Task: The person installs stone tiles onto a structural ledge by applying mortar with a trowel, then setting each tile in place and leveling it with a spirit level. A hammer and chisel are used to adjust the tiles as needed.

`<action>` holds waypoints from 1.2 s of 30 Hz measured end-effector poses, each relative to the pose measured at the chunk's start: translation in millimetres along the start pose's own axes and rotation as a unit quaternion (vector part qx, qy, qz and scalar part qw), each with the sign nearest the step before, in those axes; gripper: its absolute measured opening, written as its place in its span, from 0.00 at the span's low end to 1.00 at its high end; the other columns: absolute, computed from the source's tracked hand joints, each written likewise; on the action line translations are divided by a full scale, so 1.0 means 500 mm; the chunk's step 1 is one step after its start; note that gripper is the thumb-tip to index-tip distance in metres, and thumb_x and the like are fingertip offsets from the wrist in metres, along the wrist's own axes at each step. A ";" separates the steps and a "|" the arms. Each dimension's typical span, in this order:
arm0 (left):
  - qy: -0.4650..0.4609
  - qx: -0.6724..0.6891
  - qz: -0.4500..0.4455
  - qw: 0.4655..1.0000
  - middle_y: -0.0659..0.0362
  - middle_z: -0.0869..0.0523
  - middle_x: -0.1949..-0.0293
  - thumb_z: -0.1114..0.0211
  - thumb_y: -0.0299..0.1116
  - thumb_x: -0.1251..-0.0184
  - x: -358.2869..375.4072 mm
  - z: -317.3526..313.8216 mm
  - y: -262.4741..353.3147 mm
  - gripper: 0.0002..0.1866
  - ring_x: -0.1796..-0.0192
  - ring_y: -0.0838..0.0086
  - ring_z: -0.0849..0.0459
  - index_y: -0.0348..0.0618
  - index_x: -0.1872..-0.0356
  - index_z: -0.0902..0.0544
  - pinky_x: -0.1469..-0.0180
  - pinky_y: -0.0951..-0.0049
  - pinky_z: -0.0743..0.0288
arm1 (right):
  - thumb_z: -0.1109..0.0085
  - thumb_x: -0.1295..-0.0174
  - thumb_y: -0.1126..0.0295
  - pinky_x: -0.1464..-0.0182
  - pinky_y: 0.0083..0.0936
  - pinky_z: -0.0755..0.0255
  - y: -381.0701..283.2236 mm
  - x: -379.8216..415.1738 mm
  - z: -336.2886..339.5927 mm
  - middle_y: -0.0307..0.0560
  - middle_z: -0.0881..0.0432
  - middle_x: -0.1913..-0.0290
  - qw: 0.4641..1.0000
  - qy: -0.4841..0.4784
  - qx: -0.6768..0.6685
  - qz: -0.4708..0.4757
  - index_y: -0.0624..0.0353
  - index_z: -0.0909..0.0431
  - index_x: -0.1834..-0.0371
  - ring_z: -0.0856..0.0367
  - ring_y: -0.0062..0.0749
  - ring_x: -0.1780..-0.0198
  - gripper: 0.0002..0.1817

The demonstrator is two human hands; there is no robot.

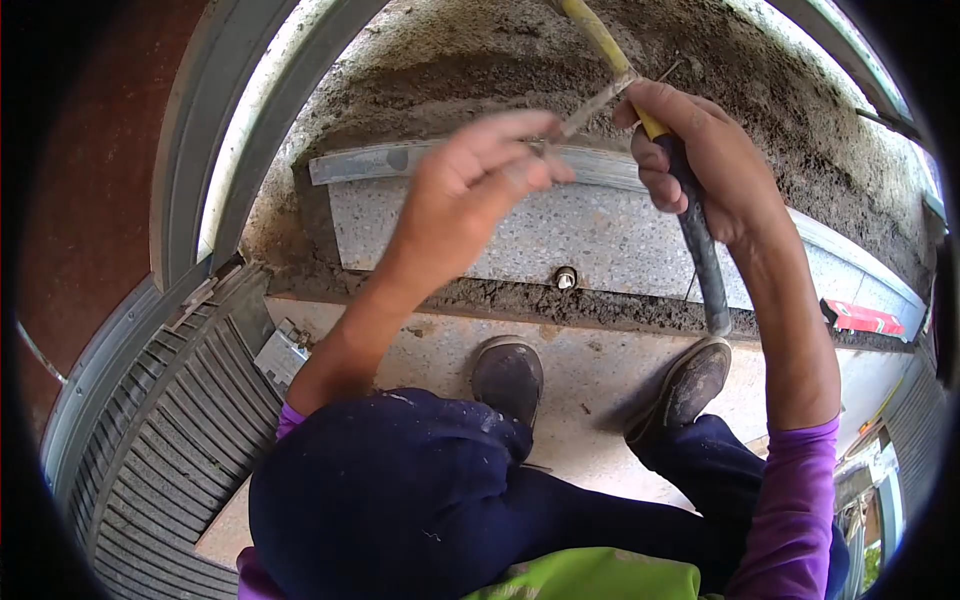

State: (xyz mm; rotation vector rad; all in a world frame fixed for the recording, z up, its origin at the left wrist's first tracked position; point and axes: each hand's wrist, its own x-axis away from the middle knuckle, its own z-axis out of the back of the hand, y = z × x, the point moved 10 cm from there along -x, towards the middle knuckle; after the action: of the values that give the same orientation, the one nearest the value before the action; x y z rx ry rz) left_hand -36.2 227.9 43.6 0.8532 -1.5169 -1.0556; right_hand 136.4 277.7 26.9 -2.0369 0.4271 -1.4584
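My right hand [695, 150] is wrapped round a long-handled tool with a yellow shaft [597, 35] and a black grip [703, 255]. The tool's far end runs out at the top of the view. A thin pale strip [592, 108] stretches from the shaft, by my right fingertips, across to my left hand [485, 180]. That hand is smeared by motion, its thumb and fingers closing on the strip's end. Below the hands stands a speckled stone slab [480, 235], with a long metal bar [385, 160] along its upper edge.
Rough mortar [450, 60] fills the area beyond the slab. My shoes [508, 378] stand on a lower speckled step [430, 350]. A small round metal piece [566, 278] sits by the slab's foot. A red spirit level [862, 317] lies right, and ridged grey sheeting [180, 420] left.
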 end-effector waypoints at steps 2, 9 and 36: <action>-0.046 -0.129 -0.007 0.991 0.50 0.10 0.47 0.38 0.27 0.23 0.011 -0.038 -0.005 0.16 0.51 0.68 0.10 0.32 0.40 0.17 0.46 0.68 0.17 | 0.38 0.25 0.53 0.84 0.15 0.39 -0.003 0.014 -0.025 0.32 0.29 0.80 0.999 -0.022 -0.027 -0.002 0.65 0.21 0.58 0.32 0.15 0.87 0.21; 0.060 -0.219 -0.215 0.950 0.54 0.09 0.57 0.30 0.29 0.28 -0.005 0.023 0.061 0.08 0.55 0.71 0.10 0.37 0.52 0.14 0.54 0.70 0.14 | 0.34 0.29 0.54 0.82 0.17 0.40 -0.052 0.047 -0.009 0.31 0.29 0.81 0.986 0.056 0.137 0.074 0.61 0.20 0.62 0.31 0.15 0.85 0.18; 0.096 -0.335 -0.236 0.907 0.50 0.11 0.53 0.34 0.25 0.26 -0.005 0.056 0.026 0.05 0.52 0.58 0.10 0.37 0.53 0.15 0.50 0.64 0.17 | 0.34 0.31 0.62 0.78 0.24 0.31 -0.018 -0.028 0.049 0.37 0.24 0.81 0.886 0.018 0.455 0.082 0.65 0.15 0.43 0.26 0.20 0.80 0.20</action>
State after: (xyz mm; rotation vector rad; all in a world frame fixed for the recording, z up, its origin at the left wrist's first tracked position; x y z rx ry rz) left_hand -63.2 240.1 53.2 0.8036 -0.6922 -1.6602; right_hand 153.9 299.5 16.5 -1.1826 -0.0887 -1.2443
